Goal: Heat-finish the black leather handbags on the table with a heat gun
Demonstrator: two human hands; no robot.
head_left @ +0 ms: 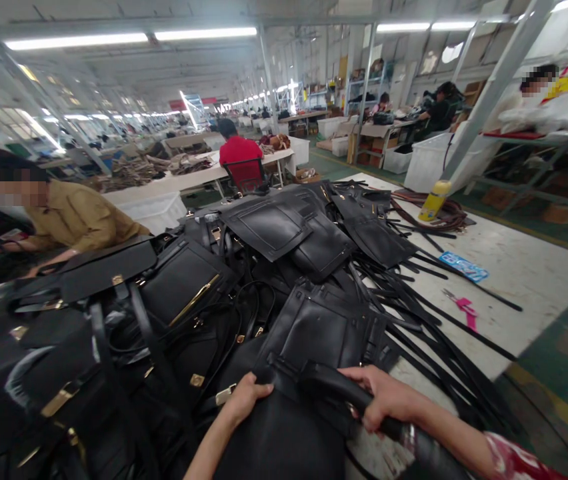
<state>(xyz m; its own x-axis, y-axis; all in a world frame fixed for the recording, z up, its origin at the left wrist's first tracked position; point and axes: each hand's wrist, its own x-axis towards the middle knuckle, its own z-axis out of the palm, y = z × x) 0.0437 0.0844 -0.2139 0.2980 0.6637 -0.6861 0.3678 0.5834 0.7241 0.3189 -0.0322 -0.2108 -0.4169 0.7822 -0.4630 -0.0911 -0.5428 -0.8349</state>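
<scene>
A black leather bag (294,433) lies in front of me on the near side of a large heap of similar bags. My left hand (247,400) grips its left side, thumb pressed on top, beside a gold-toned metal buckle. On the right, my right hand (387,400) closes round a thick, curved black strap (337,383), with fingers and thumb on either side. The strap runs over the bag toward the lower right, where blur hides its end. Just beyond my hands lies a black leather panel (314,327) with stitched edges.
Black bags (179,280) with gold hardware spread across the left and middle. Loose straps (439,333) trail over the white table (539,267). Pink-handled nippers (467,312), a blue card (464,265) and a yellow bottle (435,200) lie right. A co-worker (79,217) sits left.
</scene>
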